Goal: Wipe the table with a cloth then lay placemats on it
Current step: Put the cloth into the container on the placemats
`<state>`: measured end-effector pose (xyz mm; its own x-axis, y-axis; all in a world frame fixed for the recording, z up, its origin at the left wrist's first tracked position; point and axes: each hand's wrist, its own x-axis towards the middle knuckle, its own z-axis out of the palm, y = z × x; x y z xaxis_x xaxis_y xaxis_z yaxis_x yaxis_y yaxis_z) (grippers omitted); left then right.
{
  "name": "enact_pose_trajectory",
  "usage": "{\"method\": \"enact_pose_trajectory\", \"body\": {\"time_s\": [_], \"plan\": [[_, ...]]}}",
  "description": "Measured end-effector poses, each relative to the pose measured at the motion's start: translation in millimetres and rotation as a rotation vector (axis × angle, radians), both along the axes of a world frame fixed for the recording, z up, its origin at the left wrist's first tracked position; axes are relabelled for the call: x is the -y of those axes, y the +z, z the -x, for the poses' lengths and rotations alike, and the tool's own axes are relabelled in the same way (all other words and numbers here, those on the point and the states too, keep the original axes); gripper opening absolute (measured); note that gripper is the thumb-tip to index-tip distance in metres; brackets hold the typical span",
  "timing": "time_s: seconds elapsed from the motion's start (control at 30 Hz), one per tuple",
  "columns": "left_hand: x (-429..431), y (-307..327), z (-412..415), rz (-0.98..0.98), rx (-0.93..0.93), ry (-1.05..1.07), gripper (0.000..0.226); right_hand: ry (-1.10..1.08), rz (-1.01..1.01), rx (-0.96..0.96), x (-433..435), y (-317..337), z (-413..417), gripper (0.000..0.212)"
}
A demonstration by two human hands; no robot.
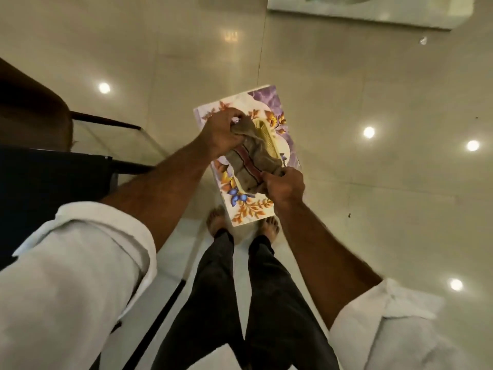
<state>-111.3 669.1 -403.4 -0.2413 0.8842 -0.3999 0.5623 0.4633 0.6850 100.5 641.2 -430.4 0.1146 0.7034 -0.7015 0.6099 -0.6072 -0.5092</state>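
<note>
I stand looking down at a glossy tiled floor. Both hands hold a grey-brown cloth [249,164] with a dark red stripe, bunched between them at waist height. My left hand [222,132] grips its upper end and my right hand [284,184] pinches its lower end. Under the cloth a floral placemat [252,209] with orange leaves, a blue flower and purple patches is held flat. A yellow ribbed strip [266,136] lies on the mat beside the cloth. Which hand carries the mat is hidden by the cloth.
A glass-topped table [112,137] with a dark frame stands at my left. A brown chair back [29,108] is beyond it. My bare feet [217,218] are on the cream tiles [373,209]. A white patterned rug edge [373,12] lies at the top right.
</note>
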Motion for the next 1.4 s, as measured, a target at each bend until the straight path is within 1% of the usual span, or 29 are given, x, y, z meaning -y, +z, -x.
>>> {"method": "enact_pose_trajectory", "body": {"time_s": [0.07,0.13,0.2,0.27,0.33,0.4,0.43,0.47,0.5,0.57,0.63,0.7,0.73,0.77,0.83,0.87,0.93,1.0,1.07,1.17,1.2,1.3,1.33,1.4], "plan": [[-19,-28,0,0.037,-0.027,-0.096,0.054,-0.037,0.002,0.028,-8,-17,12,0.064],[-35,-51,1,0.064,-0.011,-0.148,0.056,-0.048,-0.009,0.050,-15,-37,18,0.059],[-43,-62,0,0.080,-0.033,-0.182,0.064,-0.042,-0.008,0.054,-16,-49,18,0.053],[-44,-72,4,0.095,-0.087,-0.224,0.073,0.020,0.010,0.095,-17,-51,14,0.060],[-38,-79,10,0.059,-0.172,-0.183,0.073,0.113,0.000,0.198,-17,-46,3,0.063],[-26,-87,17,-0.038,-0.254,-0.044,0.067,0.158,-0.021,0.278,-21,-43,-7,0.057],[-18,-90,17,-0.074,-0.243,0.079,0.065,0.162,-0.035,0.293,-26,-43,-11,0.053],[-10,-89,13,-0.068,-0.208,0.225,0.064,0.161,-0.059,0.299,-32,-43,-15,0.048],[-2,-87,5,-0.016,-0.160,0.366,0.065,0.160,-0.084,0.296,-41,-44,-17,0.042],[18,-88,-14,0.149,-0.051,0.551,0.071,0.168,-0.150,0.269,-61,-47,-22,0.032],[38,-100,-30,0.272,0.072,0.638,0.079,0.230,-0.216,0.235,-84,-53,-24,0.025],[50,-112,-38,0.359,0.149,0.678,0.082,0.326,-0.260,0.217,-104,-60,-25,0.025],[51,-115,-40,0.392,0.167,0.682,0.079,0.369,-0.267,0.217,-113,-66,-26,0.027],[50,-117,-42,0.406,0.172,0.667,0.070,0.413,-0.264,0.226,-121,-71,-27,0.031],[47,-117,-44,0.423,0.098,0.556,0.043,0.485,-0.230,0.263,-134,-82,-29,0.045],[45,-116,-45,0.430,0.051,0.510,0.035,0.512,-0.193,0.287,-139,-88,-30,0.053],[44,-124,-43,0.440,-0.008,0.462,0.029,0.557,-0.086,0.310,-144,-101,-34,0.068],[45,-123,-42,0.436,-0.024,0.455,0.025,0.585,0.000,0.314,-144,-111,-38,0.076],[47,-122,-38,0.412,0.021,0.478,0.021,0.591,0.020,0.341,-145,-121,-44,0.075],[56,-118,-29,0.379,0.079,0.562,0.009,0.633,0.028,0.414,-151,-127,-47,0.066],[59,-117,-25,0.387,0.084,0.581,0.010,0.646,0.017,0.432,-152,-128,-46,0.061],[68,-118,-13,0.395,0.087,0.640,0.031,0.653,-0.053,0.440,-151,-125,-39,0.053],[72,-121,-9,0.397,0.085,0.651,0.028,0.650,-0.067,0.437,-149,-122,-36,0.054],[75,-116,-5,0.406,0.080,0.660,0.010,0.634,-0.072,0.434,-146,-119,-33,0.056]]}}
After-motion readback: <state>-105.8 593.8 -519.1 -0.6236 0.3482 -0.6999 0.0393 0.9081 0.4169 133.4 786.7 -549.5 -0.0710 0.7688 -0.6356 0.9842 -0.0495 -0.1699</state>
